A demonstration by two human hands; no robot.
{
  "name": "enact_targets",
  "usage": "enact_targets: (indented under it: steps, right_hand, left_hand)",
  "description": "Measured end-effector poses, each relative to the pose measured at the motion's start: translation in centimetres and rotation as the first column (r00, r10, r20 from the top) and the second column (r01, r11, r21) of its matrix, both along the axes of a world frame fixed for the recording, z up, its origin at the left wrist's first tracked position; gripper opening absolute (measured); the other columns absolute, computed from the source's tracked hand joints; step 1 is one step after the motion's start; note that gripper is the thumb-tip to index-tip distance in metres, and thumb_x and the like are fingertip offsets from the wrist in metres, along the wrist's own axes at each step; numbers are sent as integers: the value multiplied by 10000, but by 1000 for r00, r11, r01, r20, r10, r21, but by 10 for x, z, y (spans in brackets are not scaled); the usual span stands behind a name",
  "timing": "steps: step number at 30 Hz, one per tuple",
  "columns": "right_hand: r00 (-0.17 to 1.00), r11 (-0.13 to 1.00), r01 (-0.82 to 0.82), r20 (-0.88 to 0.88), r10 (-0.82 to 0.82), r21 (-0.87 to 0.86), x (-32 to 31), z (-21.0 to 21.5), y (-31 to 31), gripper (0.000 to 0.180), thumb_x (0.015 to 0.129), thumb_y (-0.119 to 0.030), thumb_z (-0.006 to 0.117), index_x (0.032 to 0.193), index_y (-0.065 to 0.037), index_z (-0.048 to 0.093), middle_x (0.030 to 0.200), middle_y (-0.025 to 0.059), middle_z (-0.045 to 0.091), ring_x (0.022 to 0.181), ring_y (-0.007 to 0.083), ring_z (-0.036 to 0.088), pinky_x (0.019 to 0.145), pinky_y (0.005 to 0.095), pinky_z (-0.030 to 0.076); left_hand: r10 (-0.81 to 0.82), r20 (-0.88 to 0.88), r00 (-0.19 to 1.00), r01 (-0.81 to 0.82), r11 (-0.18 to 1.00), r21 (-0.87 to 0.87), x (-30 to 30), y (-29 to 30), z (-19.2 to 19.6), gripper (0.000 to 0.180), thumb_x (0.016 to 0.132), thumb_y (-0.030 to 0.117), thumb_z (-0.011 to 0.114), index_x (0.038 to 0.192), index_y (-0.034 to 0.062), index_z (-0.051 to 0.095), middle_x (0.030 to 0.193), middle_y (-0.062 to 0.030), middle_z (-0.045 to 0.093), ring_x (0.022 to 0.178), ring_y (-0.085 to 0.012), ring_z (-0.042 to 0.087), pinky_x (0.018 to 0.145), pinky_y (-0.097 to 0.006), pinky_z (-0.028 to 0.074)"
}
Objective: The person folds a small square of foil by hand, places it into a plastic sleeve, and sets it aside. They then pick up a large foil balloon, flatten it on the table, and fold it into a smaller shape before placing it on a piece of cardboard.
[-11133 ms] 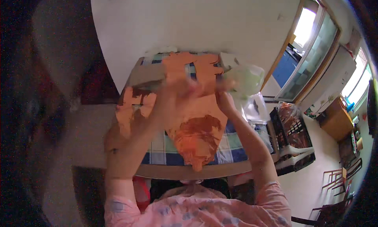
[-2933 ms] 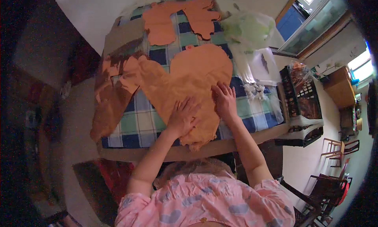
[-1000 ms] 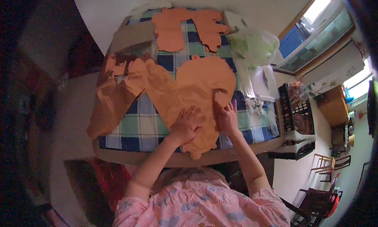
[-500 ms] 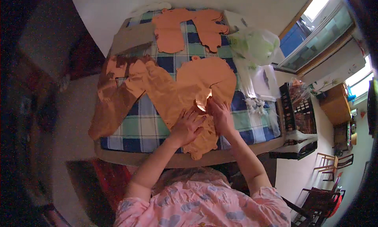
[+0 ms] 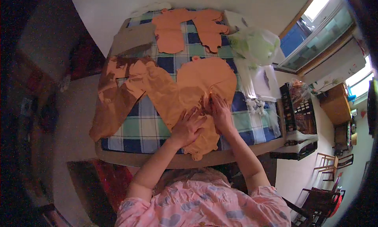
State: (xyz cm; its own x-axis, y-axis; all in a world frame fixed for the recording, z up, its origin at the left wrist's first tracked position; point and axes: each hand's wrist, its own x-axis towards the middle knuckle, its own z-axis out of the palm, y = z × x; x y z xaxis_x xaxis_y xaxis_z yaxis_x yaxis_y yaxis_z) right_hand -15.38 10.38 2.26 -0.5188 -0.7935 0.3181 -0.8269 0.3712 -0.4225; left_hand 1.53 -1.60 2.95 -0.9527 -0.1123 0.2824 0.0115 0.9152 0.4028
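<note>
A flat, shiny rose-gold foil balloon (image 5: 204, 73) lies in front of me, its rounded end away from me and its scalloped tip near the table edge. My left hand (image 5: 188, 128) rests on its lower part, fingers spread out over the foil. On its right side my right hand (image 5: 221, 112) presses down, fingers stretched toward a wrinkled spot in the middle. Left of it, a crumpled darker length of the same foil (image 5: 122, 97) drapes over the table's left side.
More flat foil pieces (image 5: 170, 34) lie at the far side on the checked tablecloth (image 5: 136, 128). At the right are a green-and-white plastic bag (image 5: 258, 45) and clear bags (image 5: 260, 83). A black crate (image 5: 297, 112) stands beside the table.
The bright, raised fold of foil between my hands has flattened and dimmed. My right hand has stretched out flatter over it; my left hand has barely moved.
</note>
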Motion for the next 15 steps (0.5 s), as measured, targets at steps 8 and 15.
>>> enact_targets:
  steps: [8,15]
  right_hand:
    - [863,964,243,477,-166,-103,21,42,-6,476,878,-138,548,1338,-58,455,1349,177,483,1261,351,441,1091,451,310]
    - [970,920,-110,-244,16,-375,16,43,10,357,815,-73,628,1164,-23,574,1207,195,564,1160,363,514,993,442,399]
  left_hand:
    - [25,16,1000,-24,999,-41,1,-2,-11,506,888,361,574,1327,123,497,1456,-133,366,1387,-310,281,1114,-538,223]
    - [-14,21,1000,14,1000,-25,2,-3,-17,538,881,348,574,1353,115,462,1460,-142,357,1386,-316,278,1112,-542,220]
